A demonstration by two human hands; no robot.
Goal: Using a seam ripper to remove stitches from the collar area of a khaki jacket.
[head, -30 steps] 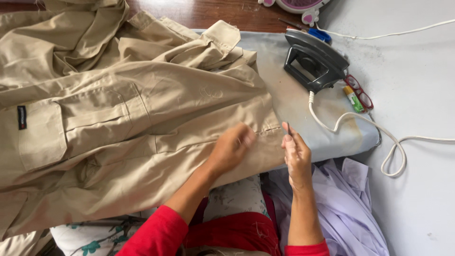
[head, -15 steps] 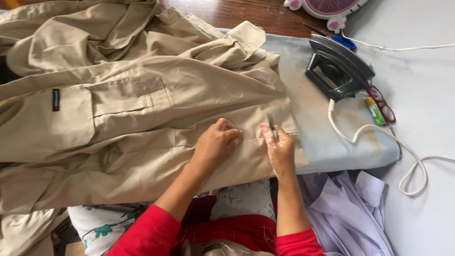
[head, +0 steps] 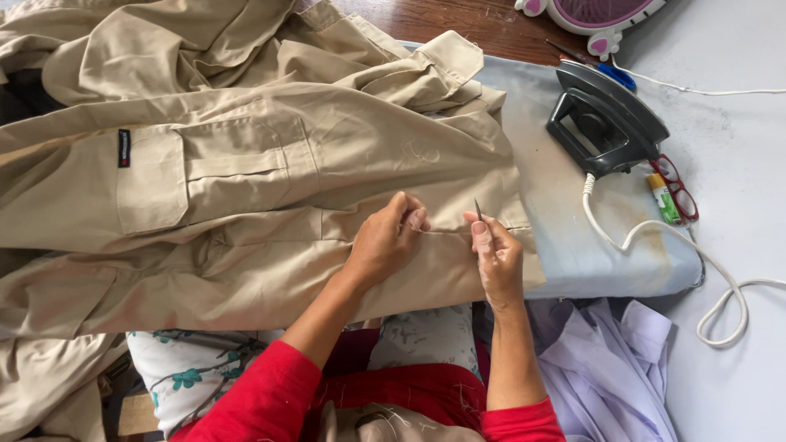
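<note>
A khaki garment (head: 246, 188) with a flap pocket lies spread over a light blue ironing board (head: 573, 237). My left hand (head: 389, 237) pinches the fabric at a seam near the garment's lower edge. Just to its right, my right hand (head: 495, 254) holds a thin dark pointed tool (head: 478, 209) upright between thumb and fingers, its tip above the cloth. Both forearms come up from red sleeves at the bottom.
A dark iron (head: 606, 119) rests on the board's right end, its white cord (head: 655, 237) looping onto the pale floor. Red-framed glasses (head: 678, 190) and a small green tube (head: 665, 199) lie beside it. Lilac cloth (head: 606, 376) is heaped below the board; a pink fan base (head: 589, 16) stands at top.
The view has shifted so the garment and board sit further right and lower. My hands have drawn closer together on the seam, and the right hand now holds the tool upright.
</note>
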